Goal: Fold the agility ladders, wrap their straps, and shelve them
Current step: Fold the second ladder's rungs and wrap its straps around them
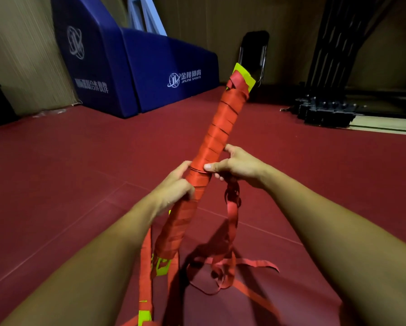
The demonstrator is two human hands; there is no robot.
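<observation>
Left hand [173, 188], right hand [238, 168] clamp ladder bundle [220, 129]; long axis tilts up-right, away.

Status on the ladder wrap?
Left hand, right hand both grip the red-strap-wrapped bundle of yellow ladder rungs, tilted. Loose red strap tail hangs to maroon floor. Not shelved.

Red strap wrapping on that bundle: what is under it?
Yellow-green ladder rungs poke out at the top end and near the bottom; the red strap wrapping covers everything between them.
</observation>
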